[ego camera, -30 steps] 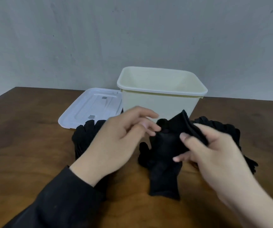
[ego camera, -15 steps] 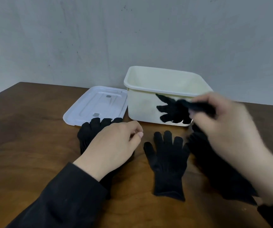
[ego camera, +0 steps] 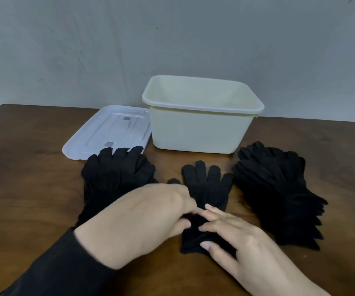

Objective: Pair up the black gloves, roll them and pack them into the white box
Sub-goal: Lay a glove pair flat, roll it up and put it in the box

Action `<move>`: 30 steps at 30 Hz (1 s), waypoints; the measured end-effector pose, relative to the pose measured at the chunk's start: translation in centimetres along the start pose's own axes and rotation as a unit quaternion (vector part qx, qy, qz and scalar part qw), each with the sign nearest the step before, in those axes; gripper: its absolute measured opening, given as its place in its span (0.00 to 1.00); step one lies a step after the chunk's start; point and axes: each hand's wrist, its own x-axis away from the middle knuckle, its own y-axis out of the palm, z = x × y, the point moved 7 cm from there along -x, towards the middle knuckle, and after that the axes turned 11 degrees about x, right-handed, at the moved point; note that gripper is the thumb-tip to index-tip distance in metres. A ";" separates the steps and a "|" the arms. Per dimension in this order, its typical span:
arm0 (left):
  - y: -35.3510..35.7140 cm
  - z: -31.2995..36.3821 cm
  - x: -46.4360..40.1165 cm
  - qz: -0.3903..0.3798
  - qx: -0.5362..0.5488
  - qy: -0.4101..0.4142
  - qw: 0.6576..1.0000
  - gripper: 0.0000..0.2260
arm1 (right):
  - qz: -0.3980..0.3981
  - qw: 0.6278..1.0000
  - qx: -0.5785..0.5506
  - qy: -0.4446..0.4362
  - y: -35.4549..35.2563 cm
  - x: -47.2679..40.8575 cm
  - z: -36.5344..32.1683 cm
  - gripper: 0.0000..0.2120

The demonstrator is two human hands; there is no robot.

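A black glove lies flat on the wooden table in front of the white box, fingers pointing at the box. My left hand has its fingers curled at the glove's left edge near the palm and pinches the fabric. My right hand rests on the cuff end with its fingers stretched out and its thumb at the cuff's lower edge. A pile of black gloves lies to the left, partly under my left wrist. Another pile of black gloves lies to the right. The box stands open; nothing shows inside it.
A translucent white lid lies flat left of the box, its near edge under the left pile's fingertips. A grey wall runs behind the table. Bare wood shows at the far left and far right.
Half a second ago my right hand held a glove in the air before the box. Now that hand is down on the middle glove, and my left hand has moved right onto it.
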 end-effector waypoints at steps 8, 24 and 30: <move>3.2 -0.9 -0.4 -0.050 -0.012 0.022 0.998 0.17 | -0.032 0.998 0.050 -0.030 -1.2 0.8 0.8 0.19; 3.2 -0.5 -0.2 -0.035 -0.014 -0.023 0.999 0.35 | 0.034 0.998 0.043 0.017 -1.3 -1.2 1.4 0.10; 2.9 -0.7 -0.2 -0.004 0.008 -0.042 0.999 0.32 | 0.029 0.998 -0.021 0.048 -2.2 -1.1 2.0 0.08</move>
